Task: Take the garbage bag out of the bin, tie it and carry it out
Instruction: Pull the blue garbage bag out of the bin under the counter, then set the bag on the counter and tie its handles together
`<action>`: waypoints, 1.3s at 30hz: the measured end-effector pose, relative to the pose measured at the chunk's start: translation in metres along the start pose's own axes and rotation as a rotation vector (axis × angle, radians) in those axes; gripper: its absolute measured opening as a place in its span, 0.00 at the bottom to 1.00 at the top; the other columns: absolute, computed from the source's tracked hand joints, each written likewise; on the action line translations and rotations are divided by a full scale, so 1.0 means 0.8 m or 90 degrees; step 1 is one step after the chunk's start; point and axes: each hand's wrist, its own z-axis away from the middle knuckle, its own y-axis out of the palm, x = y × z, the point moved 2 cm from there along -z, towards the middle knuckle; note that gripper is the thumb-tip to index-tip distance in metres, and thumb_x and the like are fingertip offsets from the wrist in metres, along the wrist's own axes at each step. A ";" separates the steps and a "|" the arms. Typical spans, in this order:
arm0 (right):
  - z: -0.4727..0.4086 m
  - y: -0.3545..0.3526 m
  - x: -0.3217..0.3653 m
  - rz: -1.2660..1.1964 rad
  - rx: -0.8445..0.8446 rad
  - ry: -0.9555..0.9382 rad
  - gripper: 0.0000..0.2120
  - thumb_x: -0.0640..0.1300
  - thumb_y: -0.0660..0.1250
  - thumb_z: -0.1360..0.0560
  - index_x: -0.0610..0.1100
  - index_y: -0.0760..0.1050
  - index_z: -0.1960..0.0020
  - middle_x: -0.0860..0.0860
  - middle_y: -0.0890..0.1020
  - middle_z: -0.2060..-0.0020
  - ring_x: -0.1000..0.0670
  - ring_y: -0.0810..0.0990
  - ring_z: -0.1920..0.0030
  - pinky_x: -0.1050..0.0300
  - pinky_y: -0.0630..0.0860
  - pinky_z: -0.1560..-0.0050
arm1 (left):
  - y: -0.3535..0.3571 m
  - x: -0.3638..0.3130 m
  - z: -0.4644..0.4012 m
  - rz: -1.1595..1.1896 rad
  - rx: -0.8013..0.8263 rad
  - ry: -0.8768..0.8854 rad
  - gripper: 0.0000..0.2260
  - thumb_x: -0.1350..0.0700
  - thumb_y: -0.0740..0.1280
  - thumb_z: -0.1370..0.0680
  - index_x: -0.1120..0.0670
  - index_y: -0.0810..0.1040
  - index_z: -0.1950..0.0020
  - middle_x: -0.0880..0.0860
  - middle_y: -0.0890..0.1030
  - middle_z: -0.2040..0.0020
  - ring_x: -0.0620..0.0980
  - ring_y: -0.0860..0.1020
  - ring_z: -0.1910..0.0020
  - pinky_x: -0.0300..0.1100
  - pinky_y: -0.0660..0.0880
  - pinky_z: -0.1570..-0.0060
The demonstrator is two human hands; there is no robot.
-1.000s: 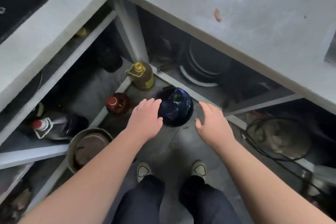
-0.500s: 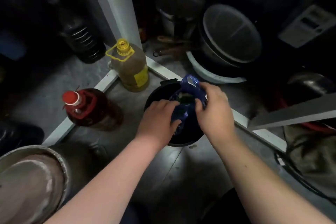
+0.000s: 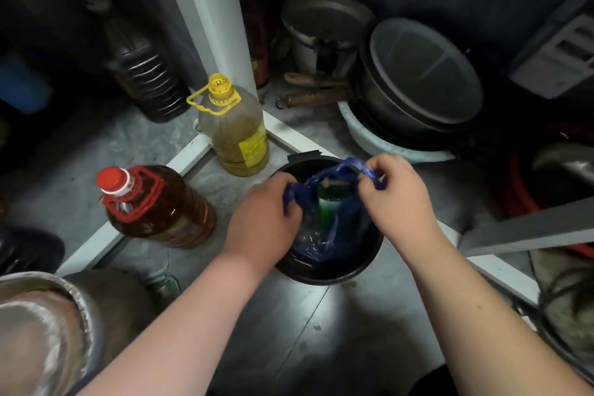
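Observation:
A round black bin stands on the grey floor under the counter. A blue plastic garbage bag sits inside it, its mouth pulled up above the rim. Green rubbish shows through the opening. My left hand is closed on the bag's left edge. My right hand pinches the bag's right edge, which loops over my fingers. The bag's lower part is still inside the bin.
A yellow-capped oil bottle and a red-capped oil bottle stand left of the bin. Pots and a white basin crowd the shelf behind. A metal pot sits at lower left. A white frame rail runs past the bin's right.
I have crouched lower and closer to the bin. Both hands went from open above the bin to gripping the bag's edges and spreading its mouth apart.

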 end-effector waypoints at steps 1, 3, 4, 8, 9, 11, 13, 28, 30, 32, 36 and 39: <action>0.000 -0.004 0.003 -0.062 0.004 0.029 0.01 0.45 0.64 0.30 0.50 0.73 0.60 0.53 0.78 0.61 0.53 0.76 0.60 0.59 0.69 0.61 | -0.003 0.004 -0.002 0.006 -0.013 -0.027 0.06 0.53 0.62 0.28 0.45 0.70 0.52 0.47 0.79 0.61 0.49 0.74 0.63 0.43 0.70 0.62; 0.002 -0.013 0.014 -0.149 0.015 0.074 0.02 0.46 0.63 0.33 0.50 0.73 0.60 0.56 0.79 0.66 0.57 0.74 0.66 0.62 0.69 0.65 | -0.010 0.004 -0.007 0.016 -0.025 -0.063 0.04 0.53 0.64 0.27 0.47 0.69 0.56 0.48 0.77 0.64 0.50 0.72 0.65 0.42 0.66 0.64; 0.004 -0.018 0.021 -0.173 0.026 0.085 0.02 0.46 0.63 0.33 0.50 0.73 0.60 0.58 0.78 0.68 0.58 0.73 0.68 0.63 0.69 0.66 | -0.015 0.000 -0.010 0.023 -0.019 -0.074 0.04 0.53 0.64 0.27 0.47 0.69 0.58 0.48 0.76 0.65 0.51 0.73 0.65 0.42 0.66 0.64; 0.016 -0.048 0.061 -0.212 0.065 0.121 0.05 0.39 0.69 0.30 0.46 0.74 0.62 0.55 0.75 0.71 0.55 0.71 0.69 0.58 0.69 0.64 | -0.045 -0.037 -0.014 0.034 0.048 -0.127 0.03 0.52 0.65 0.28 0.48 0.73 0.61 0.50 0.78 0.63 0.53 0.77 0.63 0.45 0.70 0.64; 0.018 -0.059 0.072 -0.216 0.067 0.132 0.06 0.38 0.69 0.30 0.45 0.74 0.62 0.54 0.74 0.71 0.54 0.71 0.69 0.56 0.69 0.63 | -0.056 -0.050 -0.012 0.030 0.049 -0.117 0.02 0.53 0.65 0.28 0.49 0.74 0.61 0.51 0.78 0.62 0.54 0.77 0.62 0.47 0.73 0.63; 0.022 -0.083 0.097 -0.222 0.055 0.149 0.06 0.37 0.70 0.29 0.45 0.74 0.62 0.53 0.74 0.70 0.54 0.70 0.68 0.56 0.69 0.62 | -0.082 -0.077 -0.005 0.055 0.035 -0.090 0.02 0.53 0.65 0.28 0.50 0.76 0.58 0.53 0.78 0.62 0.56 0.77 0.61 0.50 0.75 0.60; 0.026 -0.110 0.123 -0.229 0.035 0.173 0.07 0.39 0.68 0.30 0.47 0.73 0.63 0.54 0.75 0.70 0.54 0.72 0.68 0.57 0.70 0.62 | -0.110 -0.106 0.000 0.066 0.031 -0.094 0.04 0.50 0.64 0.28 0.48 0.76 0.55 0.52 0.79 0.59 0.56 0.77 0.58 0.51 0.76 0.57; 0.086 -0.417 0.417 -0.176 0.020 0.147 0.02 0.45 0.66 0.30 0.49 0.74 0.58 0.55 0.77 0.65 0.54 0.74 0.64 0.58 0.70 0.60 | -0.453 -0.371 0.056 0.055 0.038 -0.075 0.02 0.52 0.67 0.25 0.47 0.78 0.53 0.48 0.80 0.55 0.49 0.77 0.58 0.42 0.72 0.57; 0.095 -0.457 0.454 -0.154 0.010 0.139 0.03 0.46 0.65 0.31 0.49 0.74 0.57 0.54 0.78 0.65 0.53 0.76 0.63 0.57 0.72 0.60 | -0.503 -0.400 0.065 0.069 0.038 -0.070 0.02 0.52 0.67 0.25 0.48 0.79 0.54 0.48 0.80 0.56 0.49 0.78 0.58 0.43 0.74 0.56; 0.107 -0.489 0.485 -0.145 -0.011 0.139 0.03 0.47 0.65 0.31 0.52 0.74 0.57 0.54 0.79 0.65 0.54 0.76 0.63 0.57 0.72 0.60 | -0.545 -0.423 0.074 0.084 0.034 -0.053 0.02 0.53 0.67 0.26 0.48 0.79 0.55 0.48 0.81 0.57 0.48 0.78 0.59 0.42 0.74 0.58; 0.134 -0.535 0.535 -0.153 -0.078 0.126 0.03 0.47 0.64 0.32 0.55 0.73 0.60 0.56 0.78 0.66 0.57 0.75 0.65 0.57 0.69 0.61 | -0.611 -0.457 0.084 0.100 0.020 0.002 0.01 0.53 0.68 0.27 0.46 0.79 0.57 0.48 0.81 0.61 0.42 0.78 0.63 0.33 0.69 0.66; 0.152 -0.560 0.565 -0.172 -0.123 0.111 0.05 0.46 0.65 0.31 0.56 0.73 0.61 0.55 0.78 0.66 0.55 0.76 0.65 0.57 0.69 0.62 | -0.647 -0.475 0.085 0.127 0.012 0.047 0.01 0.53 0.68 0.27 0.47 0.79 0.58 0.49 0.81 0.62 0.47 0.79 0.63 0.41 0.74 0.64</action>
